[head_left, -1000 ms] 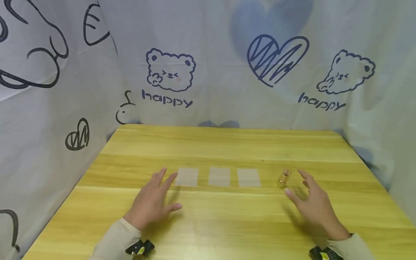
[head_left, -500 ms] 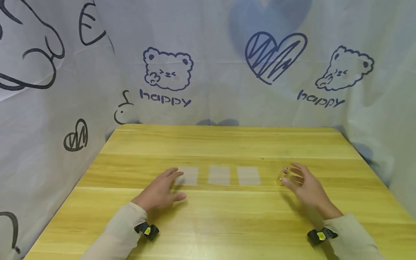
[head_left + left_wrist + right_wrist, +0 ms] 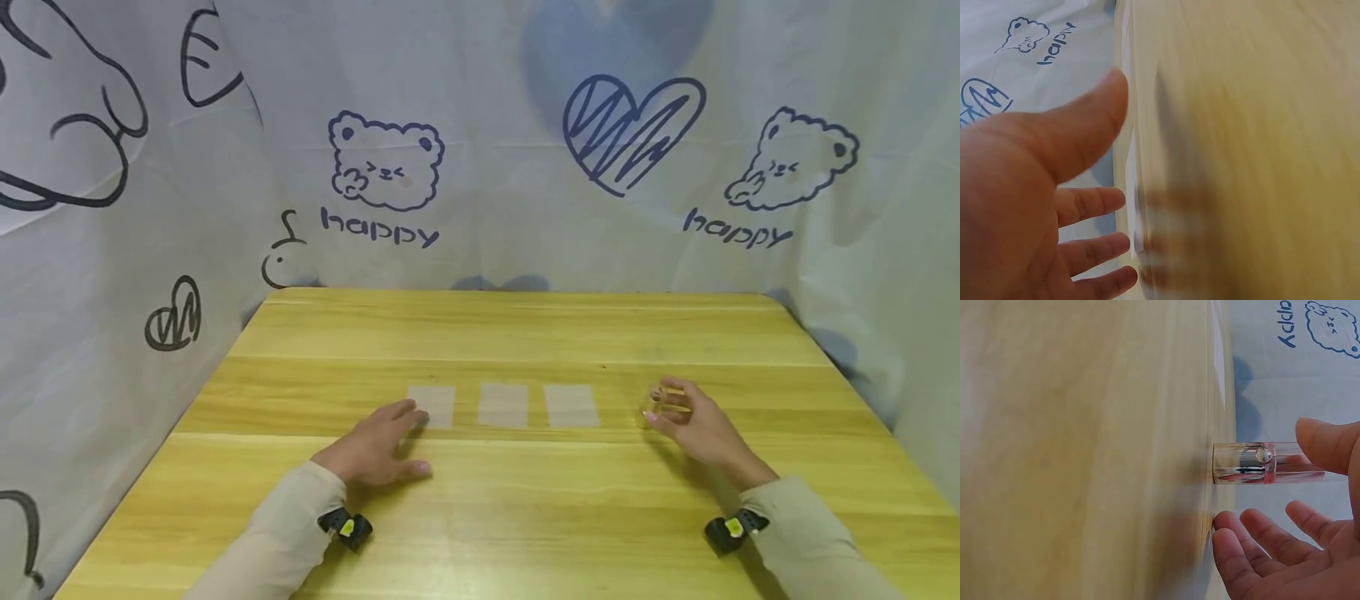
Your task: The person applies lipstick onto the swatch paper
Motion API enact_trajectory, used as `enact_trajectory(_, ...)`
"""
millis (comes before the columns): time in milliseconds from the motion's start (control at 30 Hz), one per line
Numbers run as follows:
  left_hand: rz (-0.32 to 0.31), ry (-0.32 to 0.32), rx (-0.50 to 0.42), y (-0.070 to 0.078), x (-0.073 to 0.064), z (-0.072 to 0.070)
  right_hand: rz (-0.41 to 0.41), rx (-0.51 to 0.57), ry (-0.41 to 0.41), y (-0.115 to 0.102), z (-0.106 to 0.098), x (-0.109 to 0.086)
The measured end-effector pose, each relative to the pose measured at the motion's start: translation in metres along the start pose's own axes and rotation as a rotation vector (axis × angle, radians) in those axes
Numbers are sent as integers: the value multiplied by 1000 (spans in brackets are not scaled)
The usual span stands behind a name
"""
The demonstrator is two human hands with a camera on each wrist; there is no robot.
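A lipstick in a clear, shiny tube stands upright on the table, right of the paper squares. My right hand is around it, the thumb overlapping its upper part in the right wrist view. A gap shows there between the tube and the loosely bent fingers; whether the thumb touches is unclear. On the left, my left hand has its fingers spread low by the nearest white square, fingertips over its left side. Between its thumb and fingers I see nothing held.
Two more white squares, the middle one and the right one, lie flat in a row on the wooden table. White cloth with drawings stands behind and beside the table. Both wrists wear black cameras.
My right hand has moved forward and left, its thumb and fingers coming around the lipstick. My left hand has shifted right, fingers lowering toward the left square. The lipstick still stands in place.
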State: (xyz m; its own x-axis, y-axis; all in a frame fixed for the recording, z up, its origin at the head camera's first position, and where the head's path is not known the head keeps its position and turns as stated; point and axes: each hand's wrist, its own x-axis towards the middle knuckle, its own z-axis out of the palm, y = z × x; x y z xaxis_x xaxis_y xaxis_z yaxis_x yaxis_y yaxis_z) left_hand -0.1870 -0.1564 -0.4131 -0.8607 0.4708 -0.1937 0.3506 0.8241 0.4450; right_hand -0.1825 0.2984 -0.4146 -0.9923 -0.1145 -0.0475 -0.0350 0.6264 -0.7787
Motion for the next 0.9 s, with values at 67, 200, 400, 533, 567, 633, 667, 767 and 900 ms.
enact_trajectory(67, 1, -4, 8, 1, 1, 0, 2, 7, 0, 1, 1, 2)
enact_trajectory(200, -1, -16, 26, 1, 1, 0, 3, 0, -3, 3, 3, 5)
enact_trajectory(400, 6, -28, 45, 1, 2, 1, -15, -43, 2, 4, 4, 5)
enact_trajectory(533, 1, -29, 50, 2, 2, 1, -22, -54, 9, 3, 6, 5)
enact_trajectory(567, -1, -29, 51, 2, 2, 1, -22, -52, 8, 3, 6, 5)
enact_trajectory(633, -6, -29, 54, 2, 2, 1, -24, -47, 8, 3, 6, 5)
enact_trajectory(667, -8, -31, 54, 2, 2, 1, -27, -42, 8, 3, 6, 6)
enact_trajectory(767, -14, -32, 50, 3, 2, 1, -40, -40, 8, 4, 6, 6)
enact_trajectory(900, -19, -32, 43, 4, 0, 1, -61, -55, 18, 5, 6, 6)
